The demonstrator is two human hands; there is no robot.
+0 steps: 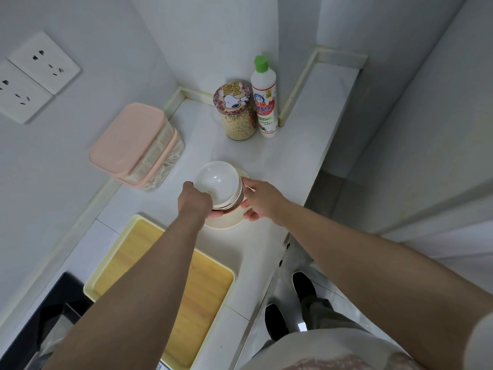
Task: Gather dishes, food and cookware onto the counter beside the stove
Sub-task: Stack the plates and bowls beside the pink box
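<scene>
A stack of white bowls (217,185) sits on a cream plate (226,222) on the white counter (282,161). My left hand (194,202) grips the stack's left side, fingers curled under the rim. On the right side my right hand (260,200) holds the stack and plate, thumb against the bowls and fingers under the plate's edge. Whether the plate touches the counter I cannot tell. A black stove (40,316) shows at the lower left.
A wood-look tray with a cream rim (213,297) lies between stove and plate. Two stacked pink-lidded boxes (133,145) stand by the left wall. A glass jar of grains (236,113) and a white bottle with a green cap (265,97) stand in the far corner.
</scene>
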